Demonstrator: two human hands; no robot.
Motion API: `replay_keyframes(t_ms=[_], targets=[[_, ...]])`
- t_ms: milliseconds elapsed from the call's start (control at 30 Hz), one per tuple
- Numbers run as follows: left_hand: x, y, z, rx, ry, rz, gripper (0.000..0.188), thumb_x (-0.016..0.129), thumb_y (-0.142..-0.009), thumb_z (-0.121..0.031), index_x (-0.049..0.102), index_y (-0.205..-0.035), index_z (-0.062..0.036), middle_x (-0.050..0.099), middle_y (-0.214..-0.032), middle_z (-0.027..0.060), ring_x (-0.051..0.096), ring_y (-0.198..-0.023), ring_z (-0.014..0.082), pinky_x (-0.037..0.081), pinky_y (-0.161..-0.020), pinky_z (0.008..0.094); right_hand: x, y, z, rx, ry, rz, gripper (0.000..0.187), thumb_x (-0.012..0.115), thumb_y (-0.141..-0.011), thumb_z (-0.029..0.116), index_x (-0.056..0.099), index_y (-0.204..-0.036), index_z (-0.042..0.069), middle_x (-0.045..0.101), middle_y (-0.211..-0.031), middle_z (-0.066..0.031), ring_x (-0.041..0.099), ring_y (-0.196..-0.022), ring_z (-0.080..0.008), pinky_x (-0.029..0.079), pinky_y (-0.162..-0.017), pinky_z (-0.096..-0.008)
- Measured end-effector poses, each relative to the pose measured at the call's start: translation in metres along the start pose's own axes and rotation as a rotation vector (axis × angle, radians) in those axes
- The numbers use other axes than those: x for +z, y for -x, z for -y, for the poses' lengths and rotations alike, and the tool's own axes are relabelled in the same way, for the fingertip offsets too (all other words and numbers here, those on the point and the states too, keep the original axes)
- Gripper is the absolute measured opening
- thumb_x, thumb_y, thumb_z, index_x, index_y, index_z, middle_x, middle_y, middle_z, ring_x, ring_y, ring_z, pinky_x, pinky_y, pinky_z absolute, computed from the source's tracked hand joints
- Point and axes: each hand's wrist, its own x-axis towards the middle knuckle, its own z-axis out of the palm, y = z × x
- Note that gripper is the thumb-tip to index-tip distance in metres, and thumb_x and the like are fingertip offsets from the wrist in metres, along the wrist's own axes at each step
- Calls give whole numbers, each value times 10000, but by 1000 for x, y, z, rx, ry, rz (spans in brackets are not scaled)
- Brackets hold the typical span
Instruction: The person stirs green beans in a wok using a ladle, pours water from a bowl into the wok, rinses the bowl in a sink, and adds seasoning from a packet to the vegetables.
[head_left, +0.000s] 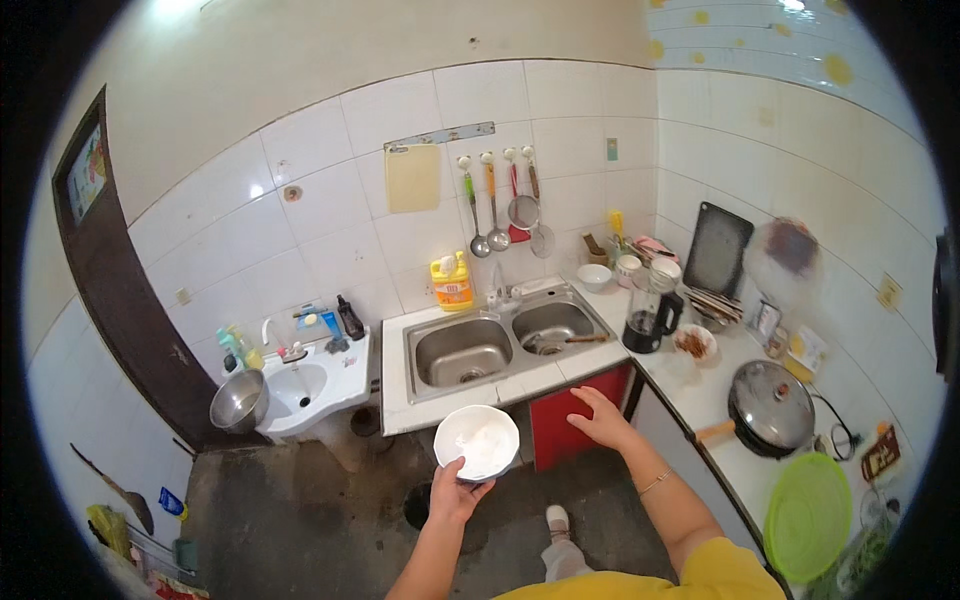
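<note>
A white bowl (pixel 478 432) is in my left hand (pixel 457 496), thumb over its near rim and fingers beneath. It is held in front of the double steel sink (pixel 463 352), over the floor. Its inside looks white; whether anything lies in it I cannot tell. My right hand (pixel 603 420) is off to the right, in front of the red cabinet door (pixel 570 425), fingers apart and holding nothing. Behind the sink stand a tap (pixel 498 280) and a yellow detergent jug (pixel 452 282). A brown-handled utensil (pixel 585 339) lies across the right basin.
Along the right counter stand a blender (pixel 652 315), a plate of brown food (pixel 695 343), a lidded pan (pixel 772 408) and a green basin (pixel 808 517). A washbasin (pixel 320 385) with a steel bowl (pixel 239 401) is at the left. Ladles (pixel 497 238) and strainers hang above the sink.
</note>
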Motion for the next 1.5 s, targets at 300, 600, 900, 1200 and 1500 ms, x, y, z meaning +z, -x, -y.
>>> replay_keyframes(t_ms=[300, 600, 900, 1200, 1500], targets=[[51, -298, -18, -121, 44, -370, 556, 557, -823, -131, 310, -1320, -143, 367, -1310, 152, 449, -1153, 358, 465, -880, 597, 65, -375, -172, 102, -59, 194, 552, 655, -816, 296, 512, -1277, 28, 516, -1287, -212, 511, -1158, -346, 413, -977, -391], [68, -446, -38, -76, 37, -293, 522, 592, -825, -125, 340, -1282, -124, 383, -1284, 168, 467, -1142, 369, 548, -736, 534, 121, -600, -277, 170, 387, -17, 463, 623, -825, 315, 552, -1161, 4, 619, -1049, -237, 592, -1008, -371, 470, -870, -447], [104, -531, -42, -126, 84, -291, 499, 593, -856, -157, 347, -1291, -158, 419, -1295, 139, 466, -1166, 327, 497, -838, 541, 125, -662, -327, 108, 416, 185, 294, 546, -858, 238, 617, -1121, 131, 641, -1047, -192, 611, -994, -333, 485, -854, -439], [97, -549, -28, -114, 113, -246, 556, 591, -865, -207, 313, -1344, -168, 426, -1307, 146, 484, -1159, 349, 497, -846, 554, 128, -661, -311, 138, 495, 402, 370, 541, -799, 75, 602, -1144, 196, 494, -1213, -198, 545, -1077, -392, 460, -922, -429], [114, -555, -24, -148, 150, -276, 522, 584, -883, -214, 320, -1328, -147, 433, -1316, 131, 460, -1193, 334, 436, -924, 596, 117, -639, -306, 105, 467, 469, 789, 584, -720, -27, 314, -1410, 245, 45, -1520, -219, 491, -1196, -375, 439, -980, -396]])
